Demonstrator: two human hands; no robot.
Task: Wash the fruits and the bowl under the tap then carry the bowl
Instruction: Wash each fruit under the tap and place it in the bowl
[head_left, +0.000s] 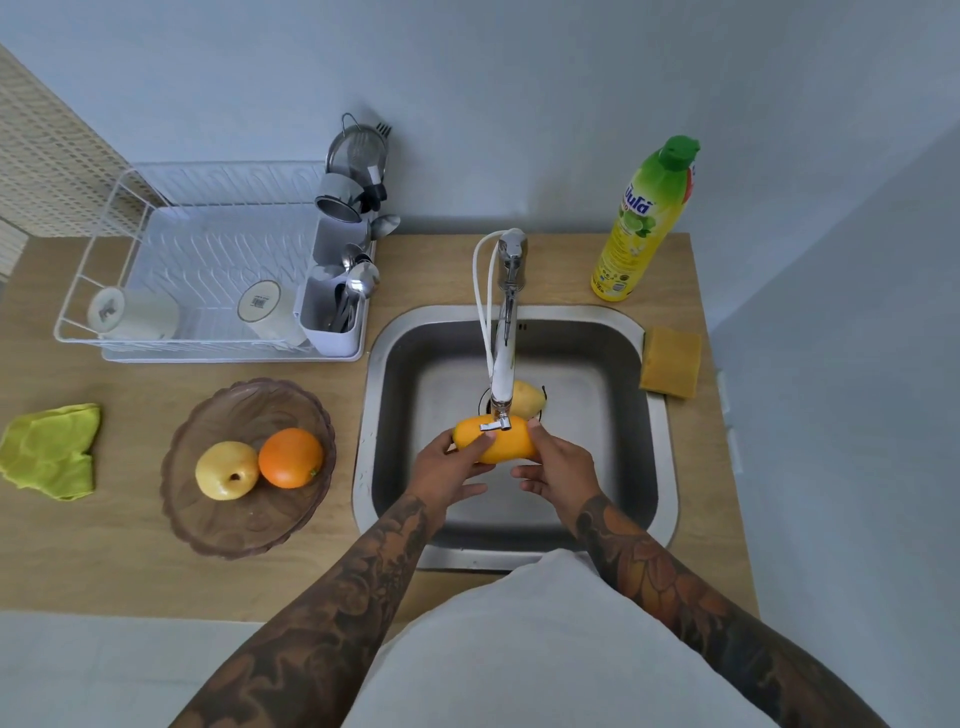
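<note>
Both hands (457, 465) hold mango (496, 439) crosswise under tap (506, 332).

Soft, even daylight all over, bright enough but a bit flat and cool. No harsh glare anywhere, just mild sheen on the tap (506, 322) and a dull glow on the sink (660, 467) floor, with darker shade along its near and left walls. Faint, fuzzy shadows under the bowl (244, 525) and beside the dish rack (83, 291), nothing hard-edged. Heavy wide-angle warp: counter (130, 571) edges bowing, walls leaning outward, soap bottle (641, 223) tilted at far right. Centre fairly sharp, slightly smeary overall, like compressed video. Near corners softer, forearms stretched and a little mushy.
</note>
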